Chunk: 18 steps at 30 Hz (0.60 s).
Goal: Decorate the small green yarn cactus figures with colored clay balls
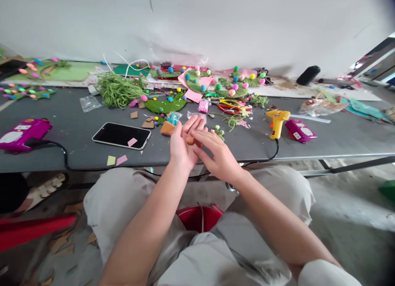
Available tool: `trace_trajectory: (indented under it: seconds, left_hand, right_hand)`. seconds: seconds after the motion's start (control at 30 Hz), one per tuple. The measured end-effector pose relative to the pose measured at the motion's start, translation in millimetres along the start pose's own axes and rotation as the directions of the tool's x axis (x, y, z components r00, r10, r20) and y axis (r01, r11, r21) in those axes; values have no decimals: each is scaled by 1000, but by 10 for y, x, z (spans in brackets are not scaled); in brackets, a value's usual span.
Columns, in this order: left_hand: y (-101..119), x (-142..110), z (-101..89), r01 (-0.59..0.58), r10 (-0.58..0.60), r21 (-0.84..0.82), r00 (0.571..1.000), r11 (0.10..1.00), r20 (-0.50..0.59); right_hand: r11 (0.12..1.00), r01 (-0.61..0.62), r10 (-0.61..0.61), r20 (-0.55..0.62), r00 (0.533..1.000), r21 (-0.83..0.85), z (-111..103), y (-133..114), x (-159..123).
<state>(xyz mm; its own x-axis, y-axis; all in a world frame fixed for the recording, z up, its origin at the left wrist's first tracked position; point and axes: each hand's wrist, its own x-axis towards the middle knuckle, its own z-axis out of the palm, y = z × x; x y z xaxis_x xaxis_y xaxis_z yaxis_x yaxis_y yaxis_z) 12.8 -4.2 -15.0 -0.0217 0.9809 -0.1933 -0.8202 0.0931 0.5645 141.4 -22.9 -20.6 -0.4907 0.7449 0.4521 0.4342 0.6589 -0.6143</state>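
A small orange ball [190,140], perhaps of clay, rests on the upturned palm of my left hand [182,145], whose fingers lie stretched out. My right hand [217,154] reaches across from the right, its fingers extended over the left palm and close beside the ball. Whether the right fingertips touch the ball, I cannot tell. Just left of the hands lies an orange packet or block [167,128]. Behind the fingers are a small bag with something pink [203,105] and a bag with something blue [174,118].
A phone [121,136] lies left on the grey table [80,154]. At right stands a yellow glue gun [277,122], its cord running off the front edge. Green felt pieces with coloured balls [166,102], green yarn [119,89] and red-handled scissors [228,109] lie behind.
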Motion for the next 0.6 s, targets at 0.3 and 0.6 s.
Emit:
trace_trajectory:
  seconds: [0.3, 0.6]
  left_hand:
    - [12, -69, 28, 64, -79, 225, 995, 972, 56]
    - [219, -90, -102, -90, -47, 665, 982, 742, 185]
  right_hand:
    - [993, -8, 28, -168, 985, 122, -44, 98, 57]
    - [992, -58, 79, -197, 977, 112, -233, 181, 13]
